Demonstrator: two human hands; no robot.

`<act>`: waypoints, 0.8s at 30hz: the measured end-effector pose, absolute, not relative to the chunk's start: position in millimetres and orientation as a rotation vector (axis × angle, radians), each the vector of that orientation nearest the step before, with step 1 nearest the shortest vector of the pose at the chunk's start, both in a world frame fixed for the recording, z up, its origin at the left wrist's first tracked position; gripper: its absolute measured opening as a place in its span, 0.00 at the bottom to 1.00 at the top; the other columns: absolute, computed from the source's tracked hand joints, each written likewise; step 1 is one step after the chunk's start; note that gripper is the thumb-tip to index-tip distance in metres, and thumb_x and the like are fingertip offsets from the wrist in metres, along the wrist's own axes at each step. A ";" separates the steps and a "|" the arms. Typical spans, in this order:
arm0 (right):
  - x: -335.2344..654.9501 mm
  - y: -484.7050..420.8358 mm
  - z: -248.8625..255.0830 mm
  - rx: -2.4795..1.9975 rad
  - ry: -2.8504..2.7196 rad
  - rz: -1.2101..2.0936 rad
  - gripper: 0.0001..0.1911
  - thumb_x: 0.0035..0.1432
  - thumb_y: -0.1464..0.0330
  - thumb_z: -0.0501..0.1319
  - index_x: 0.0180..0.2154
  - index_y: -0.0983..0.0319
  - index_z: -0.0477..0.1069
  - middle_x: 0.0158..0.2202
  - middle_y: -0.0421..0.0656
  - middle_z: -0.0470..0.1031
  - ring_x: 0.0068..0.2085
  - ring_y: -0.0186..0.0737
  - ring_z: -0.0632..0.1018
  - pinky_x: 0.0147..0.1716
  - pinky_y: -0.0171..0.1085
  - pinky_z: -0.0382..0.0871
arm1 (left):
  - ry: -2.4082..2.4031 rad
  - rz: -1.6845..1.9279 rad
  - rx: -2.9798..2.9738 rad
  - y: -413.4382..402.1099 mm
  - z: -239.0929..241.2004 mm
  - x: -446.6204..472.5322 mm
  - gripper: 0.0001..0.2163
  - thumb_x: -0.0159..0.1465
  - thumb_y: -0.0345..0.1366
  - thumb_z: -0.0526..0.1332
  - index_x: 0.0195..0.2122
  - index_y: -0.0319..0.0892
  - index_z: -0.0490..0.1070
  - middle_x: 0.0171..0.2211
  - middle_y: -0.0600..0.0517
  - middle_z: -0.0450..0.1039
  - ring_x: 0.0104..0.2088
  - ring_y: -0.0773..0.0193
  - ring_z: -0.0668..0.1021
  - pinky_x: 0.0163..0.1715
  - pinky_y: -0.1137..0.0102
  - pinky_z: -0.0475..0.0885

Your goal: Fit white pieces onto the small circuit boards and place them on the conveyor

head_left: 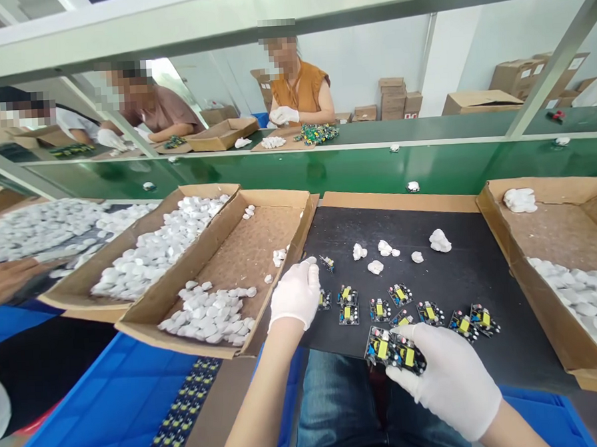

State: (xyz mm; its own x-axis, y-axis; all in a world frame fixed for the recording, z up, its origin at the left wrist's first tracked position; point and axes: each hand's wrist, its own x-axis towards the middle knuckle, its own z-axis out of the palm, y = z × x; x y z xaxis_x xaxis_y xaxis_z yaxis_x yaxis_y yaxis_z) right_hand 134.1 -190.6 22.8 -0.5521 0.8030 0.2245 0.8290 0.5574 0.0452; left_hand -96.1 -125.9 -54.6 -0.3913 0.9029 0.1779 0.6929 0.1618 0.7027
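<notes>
My right hand (446,369), in a white glove, is closed around circuit boards (382,346) with yellow and blue parts, held just above the front edge of the black mat (459,242). My left hand (297,293), gloved too, is over the mat's left side with its fingers curled together. Right beside those fingertips is a tilted small circuit board (326,263); whether they touch it I cannot tell. Several more boards (380,310) lie in loose rows between the hands and to the right. Farther back on the mat sit small white lumps (375,267), some clustered.
Cardboard trays (298,217) with white pieces stand left, another tray (545,344) right. A green conveyor (276,171) crosses behind, carrying spaced boards. Below left, a blue crate (97,394) holds rows of boards. Co-workers (301,90) sit across; another person's hand (11,282) is far left.
</notes>
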 end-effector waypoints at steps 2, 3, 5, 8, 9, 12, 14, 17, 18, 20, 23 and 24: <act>133.5 -190.4 22.6 -1.394 -2.612 -0.218 0.16 0.46 0.66 0.68 0.39 0.58 0.72 0.33 0.41 0.78 0.33 0.45 0.78 0.34 0.41 0.69 | 2.117 1.115 1.507 -120.9 -63.8 -98.4 0.18 0.68 0.36 0.44 0.55 0.41 0.65 0.52 0.47 0.70 0.53 0.58 0.71 0.55 0.65 0.64; 133.0 -190.0 23.0 -1.394 -2.613 -0.226 0.16 0.46 0.66 0.68 0.39 0.58 0.72 0.33 0.41 0.78 0.33 0.45 0.78 0.34 0.41 0.69 | 2.124 1.147 1.488 -119.7 -66.9 -98.6 0.18 0.68 0.35 0.44 0.55 0.40 0.65 0.53 0.46 0.69 0.55 0.58 0.70 0.56 0.65 0.63; 132.2 -189.0 24.3 -1.388 -2.616 -0.256 0.16 0.46 0.66 0.68 0.39 0.58 0.72 0.34 0.42 0.78 0.32 0.46 0.78 0.34 0.41 0.69 | 2.173 1.217 1.452 -119.6 -69.7 -98.0 0.18 0.67 0.33 0.45 0.55 0.39 0.65 0.54 0.46 0.68 0.56 0.58 0.69 0.57 0.65 0.62; 132.2 -187.4 26.1 -1.396 -2.614 -0.294 0.16 0.47 0.66 0.67 0.40 0.58 0.72 0.34 0.42 0.78 0.33 0.46 0.78 0.34 0.41 0.69 | 2.252 1.389 1.418 -126.1 -67.7 -94.6 0.17 0.66 0.33 0.47 0.53 0.40 0.67 0.53 0.47 0.69 0.54 0.58 0.70 0.55 0.66 0.64; 132.3 -186.8 26.3 -1.406 -2.613 -0.300 0.16 0.47 0.66 0.67 0.41 0.58 0.72 0.34 0.43 0.78 0.34 0.46 0.78 0.34 0.41 0.69 | 2.261 1.487 1.418 -130.7 -66.0 -92.4 0.17 0.66 0.33 0.47 0.52 0.41 0.68 0.52 0.47 0.70 0.53 0.59 0.71 0.55 0.66 0.64; 131.5 -184.4 25.8 -1.445 -2.623 -0.325 0.16 0.49 0.65 0.66 0.42 0.58 0.72 0.35 0.43 0.78 0.34 0.46 0.78 0.35 0.41 0.69 | 2.088 1.837 1.548 -151.3 -59.2 -80.7 0.16 0.66 0.33 0.47 0.48 0.40 0.70 0.48 0.46 0.73 0.51 0.61 0.73 0.55 0.67 0.65; 128.8 -182.4 24.9 -1.469 -2.650 -0.363 0.16 0.51 0.64 0.65 0.43 0.58 0.72 0.35 0.43 0.78 0.34 0.46 0.78 0.34 0.41 0.68 | 1.801 1.916 1.786 -167.1 -53.5 -67.4 0.16 0.67 0.35 0.46 0.47 0.40 0.71 0.46 0.46 0.74 0.49 0.62 0.74 0.53 0.67 0.66; 121.9 -180.5 23.0 -1.463 -2.724 -0.427 0.16 0.52 0.64 0.63 0.45 0.59 0.72 0.31 0.44 0.78 0.31 0.46 0.78 0.31 0.40 0.65 | 1.492 1.700 2.247 -183.6 -45.5 -43.2 0.23 0.66 0.47 0.43 0.49 0.40 0.69 0.45 0.43 0.74 0.45 0.56 0.75 0.44 0.63 0.71; 119.5 -180.7 22.3 -1.452 -2.734 -0.438 0.17 0.52 0.65 0.63 0.45 0.59 0.71 0.30 0.44 0.78 0.31 0.46 0.78 0.30 0.40 0.64 | 1.506 1.591 2.341 -185.8 -43.7 -36.1 0.25 0.65 0.50 0.41 0.45 0.39 0.71 0.39 0.44 0.76 0.39 0.55 0.77 0.37 0.63 0.73; 115.4 -182.6 20.9 -1.436 -2.732 -0.432 0.18 0.52 0.66 0.63 0.46 0.59 0.71 0.29 0.43 0.78 0.30 0.45 0.77 0.29 0.38 0.62 | 1.649 1.412 2.425 -186.4 -42.7 -25.8 0.26 0.66 0.49 0.39 0.31 0.41 0.73 0.26 0.47 0.74 0.26 0.57 0.76 0.24 0.65 0.69; 113.1 -187.8 18.9 -1.394 -2.728 -0.439 0.12 0.51 0.63 0.65 0.39 0.59 0.73 0.25 0.41 0.76 0.26 0.43 0.75 0.27 0.37 0.57 | 1.768 1.512 2.407 -183.4 -46.8 -21.0 0.25 0.66 0.40 0.37 0.19 0.42 0.66 0.17 0.49 0.67 0.18 0.60 0.70 0.19 0.67 0.62; 113.2 -189.4 18.4 -1.370 -2.734 -0.451 0.11 0.50 0.61 0.65 0.36 0.59 0.73 0.24 0.41 0.75 0.25 0.42 0.74 0.27 0.37 0.56 | 1.728 1.624 2.371 -182.7 -48.9 -21.1 0.24 0.66 0.38 0.37 0.19 0.42 0.65 0.17 0.49 0.66 0.18 0.61 0.69 0.19 0.67 0.61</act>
State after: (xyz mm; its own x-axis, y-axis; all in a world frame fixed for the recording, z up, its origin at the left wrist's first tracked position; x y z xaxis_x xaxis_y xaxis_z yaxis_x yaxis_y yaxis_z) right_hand 113.2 -189.4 18.4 -0.6063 0.7761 0.1735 0.7907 0.5650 0.2357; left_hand -21.1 -182.7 -48.9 0.0112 0.6189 0.7854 0.8225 -0.4524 0.3447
